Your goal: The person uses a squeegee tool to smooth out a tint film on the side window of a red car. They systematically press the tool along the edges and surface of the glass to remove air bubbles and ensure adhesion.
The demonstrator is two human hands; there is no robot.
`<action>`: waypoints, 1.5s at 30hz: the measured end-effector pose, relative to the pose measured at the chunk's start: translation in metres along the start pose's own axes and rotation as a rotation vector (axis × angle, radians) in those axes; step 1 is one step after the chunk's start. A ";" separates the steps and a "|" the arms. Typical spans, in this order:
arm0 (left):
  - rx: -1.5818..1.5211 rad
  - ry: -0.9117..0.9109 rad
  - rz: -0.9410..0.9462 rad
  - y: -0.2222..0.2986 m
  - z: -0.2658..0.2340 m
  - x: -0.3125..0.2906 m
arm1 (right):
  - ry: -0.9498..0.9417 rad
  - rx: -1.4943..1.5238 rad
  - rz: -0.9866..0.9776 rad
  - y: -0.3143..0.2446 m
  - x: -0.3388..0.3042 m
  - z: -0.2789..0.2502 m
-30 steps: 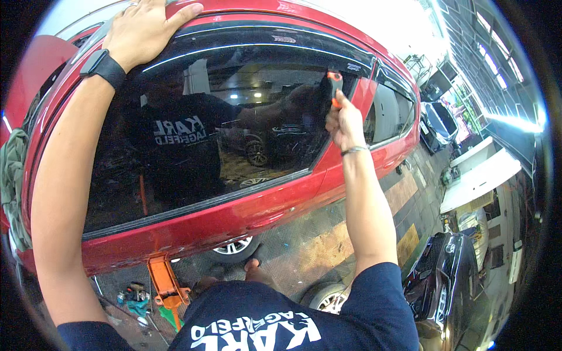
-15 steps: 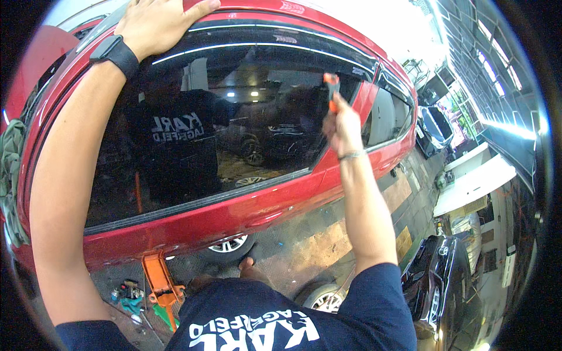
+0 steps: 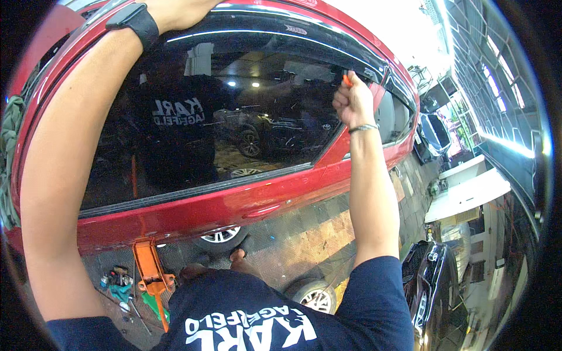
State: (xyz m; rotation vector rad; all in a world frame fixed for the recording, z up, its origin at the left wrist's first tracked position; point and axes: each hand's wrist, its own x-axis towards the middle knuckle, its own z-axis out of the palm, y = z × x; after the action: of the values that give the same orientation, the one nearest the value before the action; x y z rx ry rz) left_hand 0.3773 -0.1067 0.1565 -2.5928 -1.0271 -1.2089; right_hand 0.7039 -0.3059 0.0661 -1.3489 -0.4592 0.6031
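Note:
A red car stands in front of me, its dark side window [image 3: 246, 152] mirroring me and the workshop. At the upper edge of the picture, my left hand [image 3: 178, 13] rests on the car's upper window frame. Its thumb lies stretched along the frame, while the other fingers are cut off by the picture edge. My right hand [image 3: 353, 105] is closed around a small orange-and-grey hand tool [image 3: 348, 79] at the window's upper rear corner. Only an orange part of the tool shows now; its working end is hidden, and I cannot tell whether it touches the glass.
An orange floor jack [image 3: 149, 266] stands below the car's side, with several small tools and a teal cloth [image 3: 120, 291] beside it. A loose wheel [image 3: 316, 295] lies near my right side. Further right is a black car [image 3: 424, 281]. Green cloth [image 3: 12, 146] hangs at far left.
My right hand has moved right and slightly up with the tool, from over the glass to the window's rear corner. The tool has turned and shows less. My left hand sits higher in the picture.

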 end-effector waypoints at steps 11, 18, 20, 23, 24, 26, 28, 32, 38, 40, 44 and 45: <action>0.028 -0.016 0.003 -0.006 0.004 0.001 | -0.031 -0.034 -0.004 0.009 -0.007 0.007; 0.059 0.015 -0.027 -0.003 -0.007 -0.007 | 0.040 -0.075 0.073 0.046 -0.042 0.001; 0.064 0.054 -0.012 -0.001 0.001 -0.005 | 0.122 -0.129 0.115 0.071 -0.055 -0.025; 0.025 -0.073 -0.068 0.000 -0.006 -0.001 | 0.090 -0.119 0.068 0.039 -0.046 -0.005; 0.001 -0.036 -0.037 0.000 -0.007 -0.002 | 0.033 -0.119 -0.001 0.028 -0.035 0.001; -0.020 -0.034 -0.012 0.009 -0.006 -0.006 | 0.072 -0.086 -0.021 0.009 -0.021 0.006; -0.009 -0.017 0.001 0.005 -0.006 -0.005 | 0.041 -0.095 -0.040 0.007 -0.016 0.009; 0.057 0.035 -0.006 -0.003 -0.003 -0.003 | 0.104 -0.127 0.113 0.058 -0.059 -0.016; -0.002 -0.071 0.005 0.003 -0.001 0.000 | 0.050 -0.092 0.002 0.015 -0.028 0.002; 0.010 -0.016 0.026 0.003 -0.004 -0.004 | 0.029 -0.074 -0.009 0.006 -0.017 0.003; 0.051 -0.030 -0.003 -0.001 -0.005 -0.002 | 0.038 -0.085 0.058 0.044 -0.037 -0.008; 0.102 -0.004 -0.001 -0.007 -0.001 -0.001 | 0.128 -0.120 0.109 0.054 -0.055 -0.002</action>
State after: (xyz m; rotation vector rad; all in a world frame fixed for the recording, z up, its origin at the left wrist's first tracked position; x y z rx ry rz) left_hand 0.3715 -0.1019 0.1550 -2.5188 -1.0623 -1.1213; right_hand 0.6550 -0.3369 0.0145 -1.5244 -0.3233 0.5815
